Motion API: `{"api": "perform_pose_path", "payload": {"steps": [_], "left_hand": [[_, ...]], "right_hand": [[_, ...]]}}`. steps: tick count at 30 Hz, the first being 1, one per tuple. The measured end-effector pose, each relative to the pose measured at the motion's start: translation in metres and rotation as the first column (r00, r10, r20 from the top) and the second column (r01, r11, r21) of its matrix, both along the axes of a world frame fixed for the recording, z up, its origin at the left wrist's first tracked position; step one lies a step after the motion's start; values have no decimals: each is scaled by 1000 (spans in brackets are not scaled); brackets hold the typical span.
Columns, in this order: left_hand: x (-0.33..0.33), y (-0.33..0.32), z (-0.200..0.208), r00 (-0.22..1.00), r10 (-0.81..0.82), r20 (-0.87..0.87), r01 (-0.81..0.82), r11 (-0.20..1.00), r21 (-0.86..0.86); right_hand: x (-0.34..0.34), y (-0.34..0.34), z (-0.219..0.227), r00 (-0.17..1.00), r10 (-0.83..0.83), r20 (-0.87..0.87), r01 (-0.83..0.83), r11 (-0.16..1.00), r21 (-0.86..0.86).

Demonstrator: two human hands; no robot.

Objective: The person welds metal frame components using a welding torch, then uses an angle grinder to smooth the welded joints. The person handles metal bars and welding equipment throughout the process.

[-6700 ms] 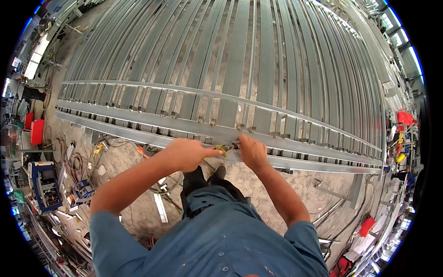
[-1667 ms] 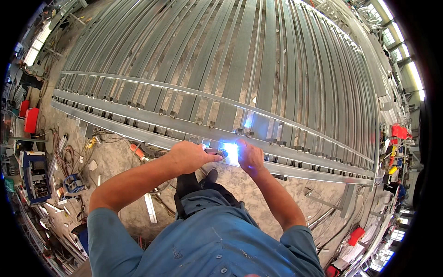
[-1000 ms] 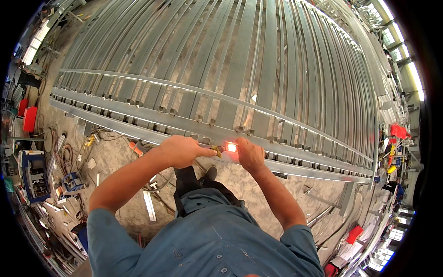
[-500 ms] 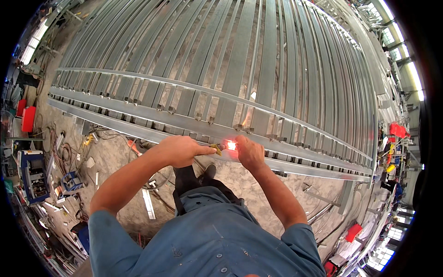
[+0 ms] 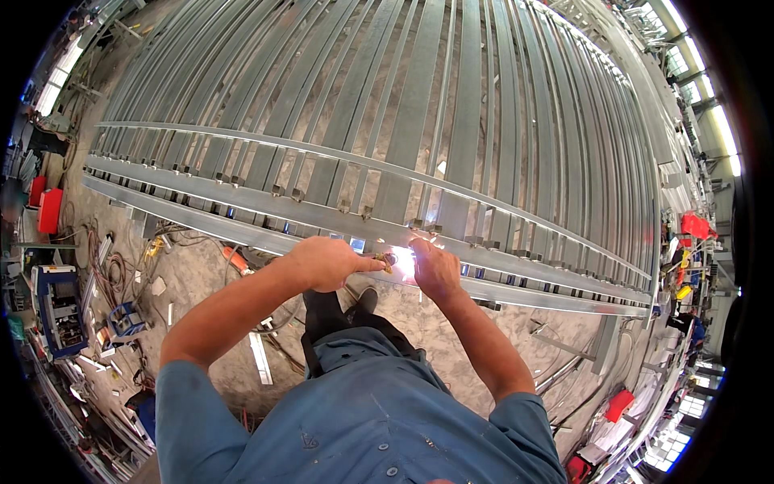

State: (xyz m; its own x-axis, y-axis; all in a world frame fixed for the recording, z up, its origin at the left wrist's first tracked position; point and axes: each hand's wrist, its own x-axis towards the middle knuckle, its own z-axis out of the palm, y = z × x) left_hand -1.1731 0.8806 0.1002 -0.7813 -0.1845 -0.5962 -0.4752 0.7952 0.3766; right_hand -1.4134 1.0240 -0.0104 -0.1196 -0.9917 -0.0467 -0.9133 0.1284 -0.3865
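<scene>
A bright white welding glare (image 5: 403, 263) burns at the near edge of a large grey metal frame (image 5: 266, 194), between my two hands. My left hand (image 5: 326, 264) is closed, its finger and thumb pinched at a small yellowish metal piece (image 5: 388, 261) just left of the glare. On the right side of the light, my right hand (image 5: 435, 270) is closed with bent fingers close over the frame's front rails. Whatever it grips is hidden by the hand and the glare. Small sparks show above the rails.
Long flat metal bars (image 5: 411, 113) run away from me across the frame. A blue machine (image 5: 60, 310) stands at the left, near coiled cables (image 5: 117, 270). An orange-red tool (image 5: 235, 258) lies below the frame. Red items (image 5: 695, 227) are at the right.
The glow between my hands has turned from red to a wide white-violet glare, with sparks and bluish reflections on the rails. My hands have barely shifted.
</scene>
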Motion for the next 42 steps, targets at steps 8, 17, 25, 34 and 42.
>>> {"api": "perform_pose_path", "payload": {"steps": [8,17,25,34,42], "left_hand": [[3,-1,-3,1000,-23,-6,23,1000,-16],[3,0,-8,1000,-5,-4,5,1000,-14],[4,1,-10,1000,-9,12,10,1000,-25],[7,1,-15,1000,27,-12,-27,1000,-3],[52,-2,3,987,97,-128,-94,995,30]], "right_hand": [[4,-3,6,1000,-4,-15,3,1000,-9],[3,-2,3,1000,-5,11,5,1000,-19],[-7,7,-24,1000,11,-6,-11,999,-34],[-1,2,-9,999,35,10,-34,995,-89],[8,-4,14,1000,5,-16,-4,999,47]]}}
